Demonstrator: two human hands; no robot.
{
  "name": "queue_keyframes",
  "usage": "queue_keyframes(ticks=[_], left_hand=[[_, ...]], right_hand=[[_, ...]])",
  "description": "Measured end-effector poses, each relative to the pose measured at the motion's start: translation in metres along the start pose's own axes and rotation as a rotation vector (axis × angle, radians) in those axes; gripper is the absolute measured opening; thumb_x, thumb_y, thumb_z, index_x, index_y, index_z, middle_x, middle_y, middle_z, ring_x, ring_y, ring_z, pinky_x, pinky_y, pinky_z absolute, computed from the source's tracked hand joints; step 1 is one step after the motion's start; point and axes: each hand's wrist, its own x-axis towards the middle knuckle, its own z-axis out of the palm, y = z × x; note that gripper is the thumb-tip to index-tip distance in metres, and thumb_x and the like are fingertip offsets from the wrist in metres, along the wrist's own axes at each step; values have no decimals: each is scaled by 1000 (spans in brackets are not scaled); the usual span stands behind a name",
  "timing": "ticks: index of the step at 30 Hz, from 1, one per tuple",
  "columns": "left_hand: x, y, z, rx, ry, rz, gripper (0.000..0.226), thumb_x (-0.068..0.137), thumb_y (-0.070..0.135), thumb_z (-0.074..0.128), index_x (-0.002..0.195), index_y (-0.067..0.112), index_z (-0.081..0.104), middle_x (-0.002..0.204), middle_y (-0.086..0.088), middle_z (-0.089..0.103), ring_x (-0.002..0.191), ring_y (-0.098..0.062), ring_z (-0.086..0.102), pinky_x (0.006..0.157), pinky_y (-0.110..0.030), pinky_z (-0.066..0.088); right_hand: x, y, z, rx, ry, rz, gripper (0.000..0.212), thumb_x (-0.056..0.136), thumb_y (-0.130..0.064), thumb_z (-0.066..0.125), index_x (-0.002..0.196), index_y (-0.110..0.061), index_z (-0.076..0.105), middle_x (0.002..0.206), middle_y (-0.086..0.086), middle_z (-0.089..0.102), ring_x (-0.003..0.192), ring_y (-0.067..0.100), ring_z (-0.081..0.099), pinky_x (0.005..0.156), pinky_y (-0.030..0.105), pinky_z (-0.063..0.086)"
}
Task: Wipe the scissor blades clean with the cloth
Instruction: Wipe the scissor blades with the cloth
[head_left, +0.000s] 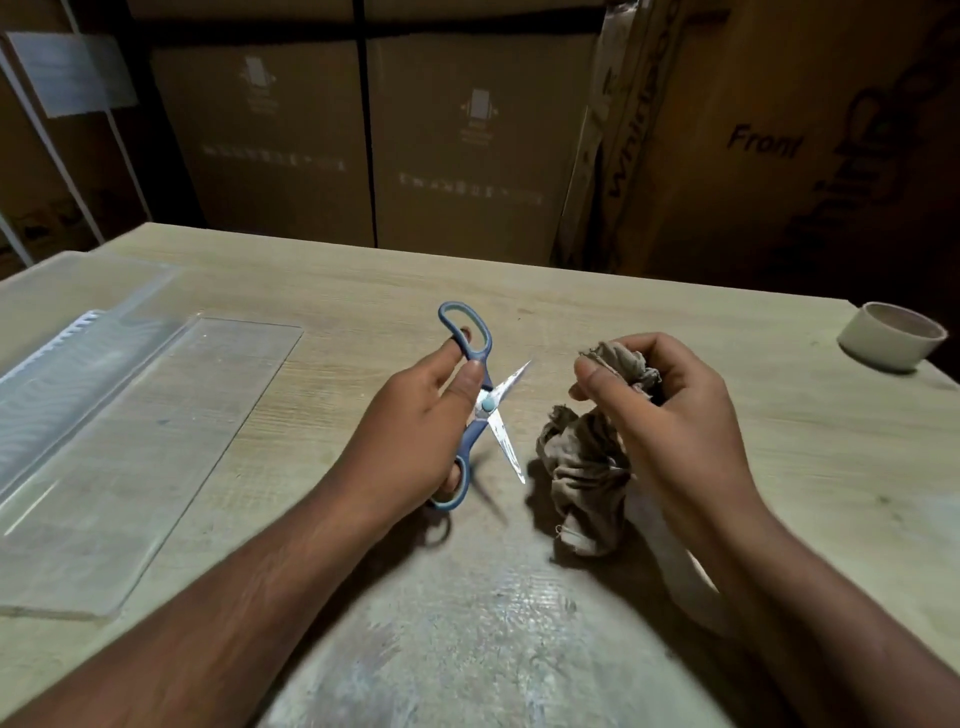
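Head view: the left hand (415, 431) holds 1 pair of scissors (480, 405) above the wooden surface (363, 291), its grip closed through the blue handles, with a finger in the far loop and another in the near loop, and the thumb pressed close to the pivot. The scissors sit at the right edge of that grip, so the 2 blades (506, 441) jut out to the right of the hand, clear of the fingers. The blades are spread wide apart: 1 points away and to the right, the other points toward the person and slightly right. The handles run roughly along the near-far line. The right hand (670, 415) is closed in a tight grip on 1 crumpled beige cloth (587, 467), bunched at the fingertips with the rest hanging down to touch the surface. The cloth lies just beside the near blade, not touching it. On the left lie 2 clear plastic sheets (156, 415), and 1 roll of tape (891, 338) stands at the far right.
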Motion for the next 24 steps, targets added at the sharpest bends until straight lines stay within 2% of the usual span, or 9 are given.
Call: queue_keyframes(ticks=[4,8,10,16,17,18,20,21,24], left_hand=[[3,-7,4,-19,-12,32,39,109,44,53,93,78,63,100,-1,56,94,-21,48,80,-37,38],[3,-10,9,-131,-5,17,24,107,42,59,114,61,71,112,15,78,107,-9,72,102,-33,53],[1,-7,11,-168,20,2,23,107,35,59,120,48,74,126,17,68,117,1,49,111,-23,44],[1,-3,13,-169,87,25,27,104,35,61,91,46,82,91,24,80,68,14,64,88,-22,50],[0,-1,14,-161,80,41,29,105,33,59,90,44,82,54,27,41,54,14,54,75,-16,47],[-2,-1,15,-147,70,60,30,107,30,57,92,40,81,88,30,33,52,19,51,66,-10,43],[-4,-1,15,-121,47,83,32,108,27,56,89,39,79,54,36,43,65,26,58,63,-1,42],[-4,-2,15,-112,47,84,34,108,28,57,85,41,79,79,24,80,79,24,66,70,1,43],[-3,-4,14,-136,63,75,23,103,40,61,98,41,83,110,25,81,110,11,71,95,-12,51]], right_hand=[[-3,-3,0,-75,-83,-154,6,96,-17,78,96,-23,77,88,-2,78,80,7,73,67,19,54],[-7,2,3,-360,-193,-445,17,95,-21,77,111,-20,82,101,-8,71,95,7,69,76,14,50],[-7,4,3,-374,-219,-457,19,95,-19,77,114,-19,81,102,-9,71,94,7,68,75,13,48],[-5,6,0,-448,-208,-542,18,92,-20,78,110,-20,81,100,-10,73,94,10,68,76,27,53],[-6,8,2,-470,-200,-558,19,92,-20,77,111,-20,81,100,-9,71,96,12,67,77,31,54],[-7,9,5,-493,-196,-562,20,92,-20,77,111,-20,81,101,-7,68,97,15,65,79,34,54],[-11,11,10,-545,-198,-584,20,93,-17,75,113,-17,79,102,-4,65,98,18,62,80,37,52],[-13,11,13,-572,-199,-616,20,94,-16,75,114,-15,78,102,-1,65,97,20,61,80,37,51],[-15,12,15,-594,-194,-659,18,95,-15,73,112,-12,76,102,2,65,95,22,60,80,35,49]])
